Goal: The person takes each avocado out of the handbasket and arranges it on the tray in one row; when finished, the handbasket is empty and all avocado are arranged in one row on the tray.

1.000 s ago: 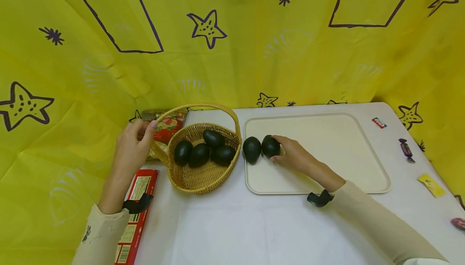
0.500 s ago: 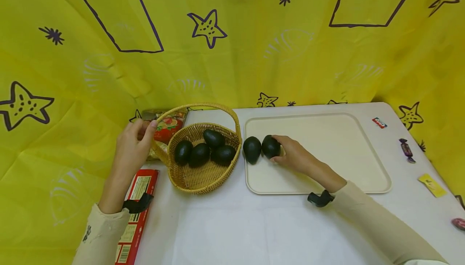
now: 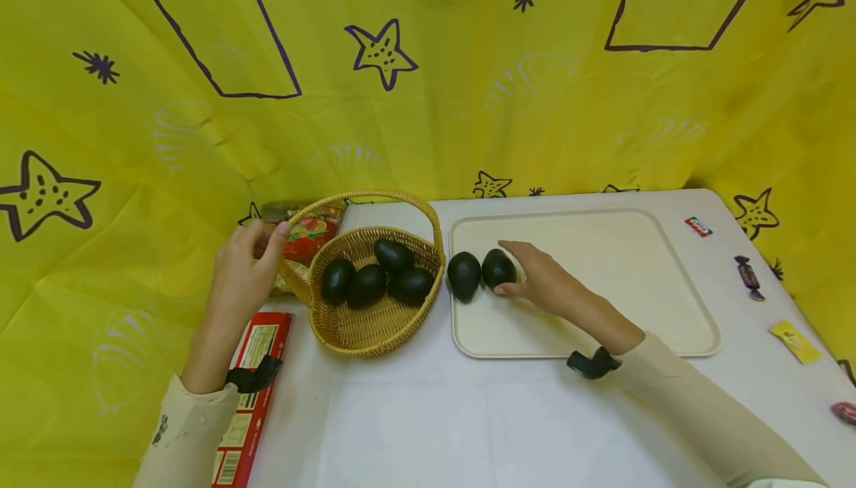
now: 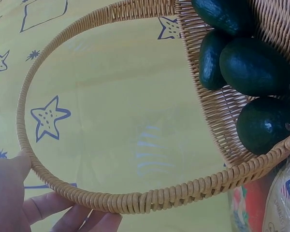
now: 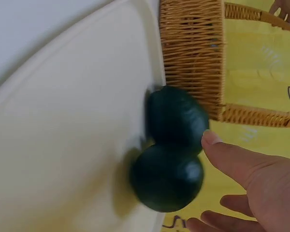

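Note:
My left hand [image 3: 242, 269] grips the wound handle [image 4: 150, 199] of a wicker basket [image 3: 364, 336] at its left side. Several dark green avocados [image 4: 256, 66] lie in the basket. On the left end of the cream tray [image 3: 602, 324] two more sit side by side: a left avocado [image 3: 464, 276] near the basket, and a right avocado [image 3: 498, 269]. Spread at the right avocado is my right hand [image 3: 545, 284], thumb and fingers parted around its near side. In the right wrist view the thumb [image 5: 227, 157] points at the avocados and the fingers are loosely extended.
A red printed box [image 3: 254, 399] lies under my left forearm. Red food packets [image 3: 310, 235] stand behind the basket's left side. Along the right table edge lie small wrapped sweets, among them a purple candy [image 3: 747, 277] and a yellow packet [image 3: 796, 341]. A yellow cloth backs the table.
My right hand has loosened from the right avocado: its fingers have opened and drawn slightly back to the right. The avocado stays on the tray. My left hand and the basket have not moved.

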A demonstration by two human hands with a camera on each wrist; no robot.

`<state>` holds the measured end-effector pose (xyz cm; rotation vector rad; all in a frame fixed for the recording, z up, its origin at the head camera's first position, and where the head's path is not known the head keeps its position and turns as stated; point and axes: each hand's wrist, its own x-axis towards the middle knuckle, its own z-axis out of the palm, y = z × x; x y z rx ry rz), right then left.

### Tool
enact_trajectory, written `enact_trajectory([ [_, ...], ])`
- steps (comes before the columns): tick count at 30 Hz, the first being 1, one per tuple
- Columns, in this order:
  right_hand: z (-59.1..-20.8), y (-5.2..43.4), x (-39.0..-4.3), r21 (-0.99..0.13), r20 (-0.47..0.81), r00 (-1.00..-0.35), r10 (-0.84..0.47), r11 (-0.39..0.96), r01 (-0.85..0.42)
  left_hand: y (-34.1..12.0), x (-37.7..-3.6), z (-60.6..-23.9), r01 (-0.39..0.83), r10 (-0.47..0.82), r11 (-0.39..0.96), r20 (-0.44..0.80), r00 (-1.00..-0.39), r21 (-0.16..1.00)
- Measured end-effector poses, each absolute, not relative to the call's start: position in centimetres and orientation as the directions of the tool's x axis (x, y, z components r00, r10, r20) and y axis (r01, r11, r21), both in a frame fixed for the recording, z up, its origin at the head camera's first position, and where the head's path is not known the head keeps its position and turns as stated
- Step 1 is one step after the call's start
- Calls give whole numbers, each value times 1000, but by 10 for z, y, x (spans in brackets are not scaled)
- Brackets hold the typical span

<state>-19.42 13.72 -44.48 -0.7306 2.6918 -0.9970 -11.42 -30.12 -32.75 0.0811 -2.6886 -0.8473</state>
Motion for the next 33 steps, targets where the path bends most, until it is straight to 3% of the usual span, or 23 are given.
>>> enact_trajectory([
  [14,-398,87,-174,-615,22,-776,-631,603,-508,-303,-115,-328,55,-135,832,298,-945,553],
  [33,-400,1,-193,-547,-27,-579,-815,497,-674,-303,-116,-329,70,-128,829,308,-943,556],
])
